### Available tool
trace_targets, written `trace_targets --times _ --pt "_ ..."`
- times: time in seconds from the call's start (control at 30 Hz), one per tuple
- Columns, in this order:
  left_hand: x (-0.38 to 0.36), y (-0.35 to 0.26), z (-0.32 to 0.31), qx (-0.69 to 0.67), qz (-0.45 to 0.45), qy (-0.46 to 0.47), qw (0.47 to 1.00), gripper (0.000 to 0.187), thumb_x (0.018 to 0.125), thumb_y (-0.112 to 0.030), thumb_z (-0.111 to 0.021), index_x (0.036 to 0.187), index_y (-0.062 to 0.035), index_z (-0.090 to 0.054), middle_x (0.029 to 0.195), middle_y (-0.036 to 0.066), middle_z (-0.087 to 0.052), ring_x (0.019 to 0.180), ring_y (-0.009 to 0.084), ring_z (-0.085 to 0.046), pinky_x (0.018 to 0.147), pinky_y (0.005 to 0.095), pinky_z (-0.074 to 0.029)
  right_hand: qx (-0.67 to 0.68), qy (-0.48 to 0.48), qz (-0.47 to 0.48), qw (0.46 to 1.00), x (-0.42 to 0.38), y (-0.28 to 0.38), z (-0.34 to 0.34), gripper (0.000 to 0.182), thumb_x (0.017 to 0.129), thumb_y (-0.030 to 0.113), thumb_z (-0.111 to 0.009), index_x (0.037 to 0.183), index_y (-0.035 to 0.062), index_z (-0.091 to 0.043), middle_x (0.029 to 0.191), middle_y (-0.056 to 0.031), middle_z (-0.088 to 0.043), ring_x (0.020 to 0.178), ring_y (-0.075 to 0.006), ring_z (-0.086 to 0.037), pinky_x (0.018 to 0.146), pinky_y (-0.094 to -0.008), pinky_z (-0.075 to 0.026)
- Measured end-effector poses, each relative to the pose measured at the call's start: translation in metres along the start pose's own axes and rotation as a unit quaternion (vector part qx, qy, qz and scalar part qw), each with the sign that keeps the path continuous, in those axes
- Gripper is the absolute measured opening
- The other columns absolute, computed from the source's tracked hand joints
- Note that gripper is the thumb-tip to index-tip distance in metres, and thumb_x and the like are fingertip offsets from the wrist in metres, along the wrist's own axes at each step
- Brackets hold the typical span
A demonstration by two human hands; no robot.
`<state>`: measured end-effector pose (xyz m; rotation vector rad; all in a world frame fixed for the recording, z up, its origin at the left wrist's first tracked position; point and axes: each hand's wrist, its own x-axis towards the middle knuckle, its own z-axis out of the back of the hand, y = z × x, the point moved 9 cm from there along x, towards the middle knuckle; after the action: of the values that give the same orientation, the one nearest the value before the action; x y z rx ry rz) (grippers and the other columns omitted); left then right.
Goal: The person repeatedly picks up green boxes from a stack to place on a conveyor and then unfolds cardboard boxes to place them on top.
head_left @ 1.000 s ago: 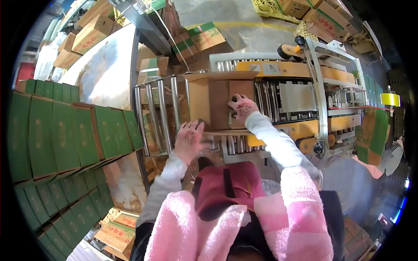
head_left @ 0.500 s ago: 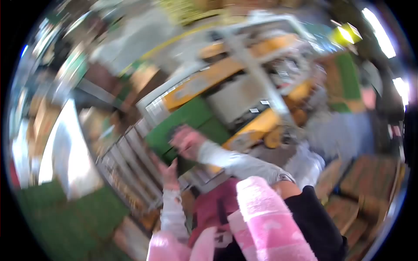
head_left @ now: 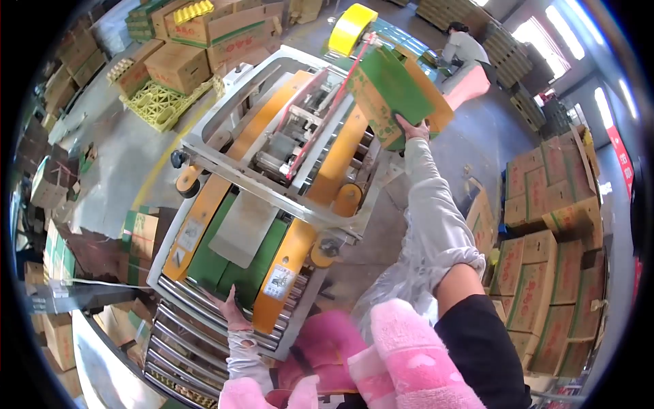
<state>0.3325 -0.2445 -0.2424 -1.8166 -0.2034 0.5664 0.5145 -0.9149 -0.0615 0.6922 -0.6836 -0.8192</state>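
My right hand (head_left: 413,128) reaches far forward and grips the lower edge of a green and brown cardboard box (head_left: 392,92). The box is tilted in the air beside the far end of the carton sealing machine (head_left: 269,194). At the near end of that machine, my left hand (head_left: 231,310) rests against the close edge of a green carton (head_left: 262,262), thumb raised and fingers extended. This carton lies between two orange side guides (head_left: 284,276). A grey metal plate (head_left: 245,228) covers part of its top.
Metal rollers (head_left: 180,347) run at the near left. Flattened or stacked cartons (head_left: 548,286) stand on the right. A yellow tape roll (head_left: 352,29) sits on the machine's far end. Another person (head_left: 466,48) bends at the back right. Yellow pallet (head_left: 163,109) holds boxes at the back left.
My right hand has moved from the green carton out to the far right, where it now holds a box. My left hand stays near the carton. The view has turned and sharpened.
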Motion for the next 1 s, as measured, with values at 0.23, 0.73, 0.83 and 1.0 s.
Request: trace_targets --times 0.23,0.73,0.83,1.0 --pt "0.009 -0.045 0.01 -0.054 -0.018 0.019 0.998 0.067 0.078 -0.003 -0.062 0.137 -0.0084 -0.031 0.128 0.006 -0.04 0.112 0.0185 -0.043 0.097 0.0299 -0.034 0.493 -0.011 -0.128 0.86 0.008 -0.031 0.073 0.035 0.067 -0.003 -0.072 0.099 -0.0071 -0.059 0.095 -0.0123 -0.062 0.078 -0.0227 -0.061 0.071 -0.0366 -0.053" --pt "-0.172 -0.409 0.064 0.356 -0.509 0.034 0.783 0.12 0.048 -0.039 -0.084 0.139 -0.0008 -0.016 0.141 0.02 -0.024 0.129 0.0342 -0.027 0.108 0.0425 -0.017 0.391 0.468 0.076 0.789 -0.459 0.229 0.071 0.023 0.063 0.002 -0.067 0.086 -0.0024 -0.067 0.092 -0.0105 -0.064 0.083 -0.0159 -0.061 0.073 -0.0258 -0.05" --pt "-0.146 -0.325 0.096 0.735 -0.321 0.037 0.597 0.098 0.05 -0.037 -0.079 0.135 -0.0109 -0.037 0.139 0.009 -0.031 0.129 0.0274 -0.026 0.105 0.0354 -0.024 0.36 0.523 0.407 0.657 -0.585 0.223 -0.007 0.025 0.058 0.008 -0.072 0.082 0.0046 -0.068 0.088 -0.0054 -0.066 0.088 -0.0227 -0.062 0.089 -0.0409 -0.046" --pt "-0.14 -0.097 0.188 0.679 -0.193 0.063 0.705 0.052 0.062 -0.048 -0.071 0.098 -0.011 -0.063 0.087 0.006 -0.065 0.083 0.0224 -0.061 0.077 0.036 -0.046 0.13 0.65 0.49 0.567 -0.672 0.1 -0.066 0.017 0.072 0.023 -0.062 0.086 0.0166 -0.068 0.099 -0.0005 -0.065 0.1 -0.0175 -0.059 0.103 -0.0441 -0.031"
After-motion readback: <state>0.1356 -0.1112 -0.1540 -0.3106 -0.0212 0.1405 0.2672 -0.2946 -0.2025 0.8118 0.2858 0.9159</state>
